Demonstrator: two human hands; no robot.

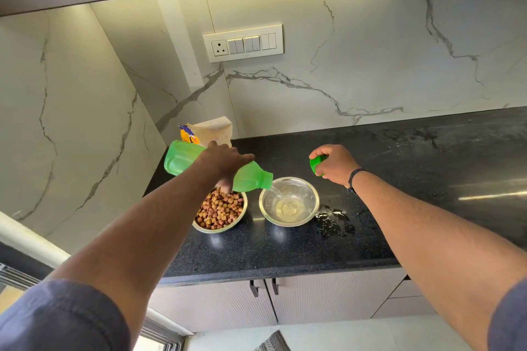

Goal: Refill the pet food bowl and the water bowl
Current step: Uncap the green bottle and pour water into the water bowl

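Steel water bowl [289,201] under tilted green plastic bottle [199,165] gripped by left hand [225,159]; right hand [333,164] clasping cap [316,165]

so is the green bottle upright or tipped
Tipped. The left hand holds the green bottle nearly sideways, mouth down over the steel bowl, with water streaming in.

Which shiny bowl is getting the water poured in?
The right steel bowl, beside the spilled drops. The left hand tips the green bottle over it, and water runs in. The left steel bowl holds brown kibble instead.
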